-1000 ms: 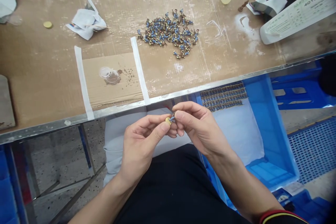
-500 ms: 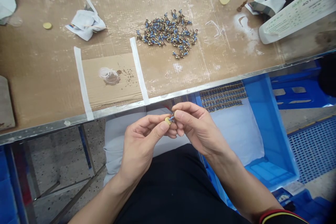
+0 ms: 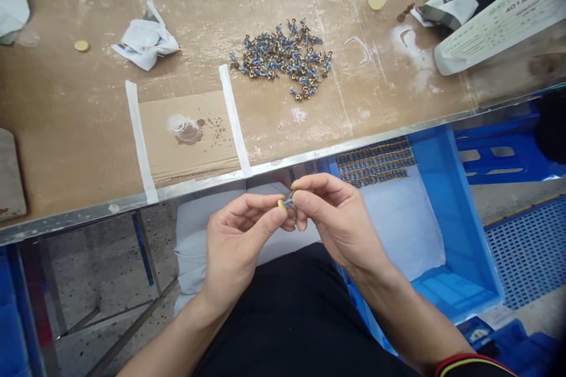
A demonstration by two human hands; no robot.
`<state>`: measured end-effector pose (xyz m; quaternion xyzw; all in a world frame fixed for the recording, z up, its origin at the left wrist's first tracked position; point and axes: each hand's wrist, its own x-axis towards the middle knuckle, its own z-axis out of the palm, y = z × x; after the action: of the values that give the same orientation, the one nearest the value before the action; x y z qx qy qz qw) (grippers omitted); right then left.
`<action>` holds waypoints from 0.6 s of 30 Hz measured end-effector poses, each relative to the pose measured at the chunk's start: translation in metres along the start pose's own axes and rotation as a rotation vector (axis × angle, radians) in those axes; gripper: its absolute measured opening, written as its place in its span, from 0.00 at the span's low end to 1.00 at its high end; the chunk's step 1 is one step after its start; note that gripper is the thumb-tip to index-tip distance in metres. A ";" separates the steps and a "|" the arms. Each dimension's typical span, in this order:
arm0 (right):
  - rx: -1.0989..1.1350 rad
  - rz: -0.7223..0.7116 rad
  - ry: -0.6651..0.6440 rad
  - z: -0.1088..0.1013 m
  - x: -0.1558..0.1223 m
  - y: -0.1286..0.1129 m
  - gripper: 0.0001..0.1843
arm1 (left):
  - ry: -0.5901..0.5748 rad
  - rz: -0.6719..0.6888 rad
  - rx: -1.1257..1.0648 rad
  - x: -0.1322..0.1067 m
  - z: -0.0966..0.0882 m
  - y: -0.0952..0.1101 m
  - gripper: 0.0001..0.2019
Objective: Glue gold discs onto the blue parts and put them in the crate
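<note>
Above the lap [image 3: 289, 312], a tiny blue piece [image 3: 288, 202] ends in yellow.

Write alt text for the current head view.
A person's left hand and right hand hold a tiny blue-and-yellow piece beside a cardboard-covered worktable. A pile of small blue-and-brown pieces lies on it; a blue crate sits at right.

The head view faces forward and down over the workbench [image 3: 79, 123].

Small blue piece [image 3: 288, 201] — sideways, midair, yellow disc [image 3: 282, 204] at left
</note>
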<state>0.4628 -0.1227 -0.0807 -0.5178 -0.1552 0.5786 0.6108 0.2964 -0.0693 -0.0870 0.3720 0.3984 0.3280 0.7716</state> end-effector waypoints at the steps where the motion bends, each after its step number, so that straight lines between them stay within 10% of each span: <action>1: -0.016 -0.013 0.006 0.000 -0.001 0.000 0.12 | 0.013 0.003 0.008 0.000 0.000 0.000 0.04; 18: 0.095 0.006 -0.053 0.003 0.001 -0.004 0.09 | -0.040 0.025 -0.015 -0.002 -0.001 -0.002 0.06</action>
<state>0.4631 -0.1198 -0.0766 -0.4732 -0.1419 0.6007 0.6285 0.2952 -0.0717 -0.0876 0.3776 0.3757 0.3329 0.7781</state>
